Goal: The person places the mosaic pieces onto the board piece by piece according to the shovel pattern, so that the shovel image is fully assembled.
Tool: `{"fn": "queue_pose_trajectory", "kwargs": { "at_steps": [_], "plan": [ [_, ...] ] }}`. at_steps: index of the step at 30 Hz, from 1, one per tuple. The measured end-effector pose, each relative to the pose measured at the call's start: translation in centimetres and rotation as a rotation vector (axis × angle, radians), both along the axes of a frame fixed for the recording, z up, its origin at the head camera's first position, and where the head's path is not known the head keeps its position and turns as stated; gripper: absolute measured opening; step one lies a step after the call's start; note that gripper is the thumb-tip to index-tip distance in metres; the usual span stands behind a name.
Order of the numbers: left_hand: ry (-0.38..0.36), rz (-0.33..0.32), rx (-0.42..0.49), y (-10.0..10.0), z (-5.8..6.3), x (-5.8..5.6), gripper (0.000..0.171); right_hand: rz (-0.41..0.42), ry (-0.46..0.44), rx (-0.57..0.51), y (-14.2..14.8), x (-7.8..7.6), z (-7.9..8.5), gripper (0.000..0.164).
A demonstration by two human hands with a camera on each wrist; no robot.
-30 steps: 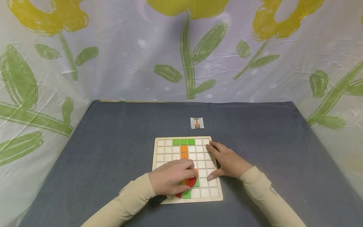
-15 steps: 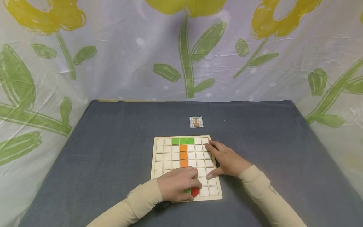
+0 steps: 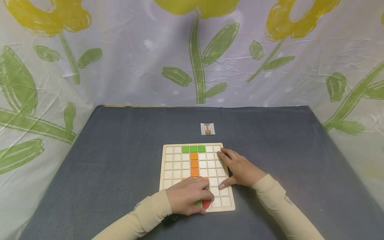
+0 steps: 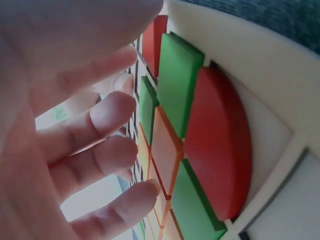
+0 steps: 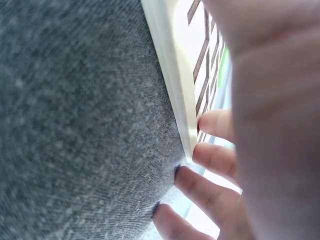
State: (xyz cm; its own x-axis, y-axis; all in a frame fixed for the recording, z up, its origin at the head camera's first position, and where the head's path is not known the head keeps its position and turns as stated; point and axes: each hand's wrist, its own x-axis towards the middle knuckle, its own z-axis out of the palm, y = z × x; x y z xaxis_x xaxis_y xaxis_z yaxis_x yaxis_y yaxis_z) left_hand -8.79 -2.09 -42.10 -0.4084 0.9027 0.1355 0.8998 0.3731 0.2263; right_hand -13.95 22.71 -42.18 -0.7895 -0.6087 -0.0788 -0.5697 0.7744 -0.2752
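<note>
A pale wooden grid board [image 3: 175, 165] lies on the table near me. At its bottom row my left hand [image 3: 187, 195] has its thumb and index finger at a rounded red tile [image 3: 206, 204], pinching it down at its cell. In the left wrist view a second rounded red tile [image 4: 220, 145] sits in a near corner cell, beside green tiles [image 4: 181, 75] and an orange tile [image 4: 166, 147]. My right hand [image 3: 243, 170] rests along the board's right edge, fingers spread, thumb on the white cells. My left hand hides part of the lower pattern.
Green tiles [image 3: 193, 149] fill part of the top row, with a column of orange tiles [image 3: 194, 164] below them. A small printed pattern card [image 3: 207, 129] lies behind the board. The dark cloth-covered table [image 3: 126, 143] ends at a flower-printed curtain [image 3: 135, 66].
My left hand has moved right and towards me with the red tile, from above the pattern down to the bottom row. The right hand keeps its place on the board's edge.
</note>
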Motion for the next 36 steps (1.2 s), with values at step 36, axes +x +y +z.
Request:
{"fn": "queue_pose_trajectory", "kwargs": {
  "at_steps": [36],
  "plan": [
    [-0.029,0.025,0.087,-0.5,-0.9,-0.5,0.01,0.005,-0.003,-0.008,0.0,0.0,0.1,0.112]
  ]
}}
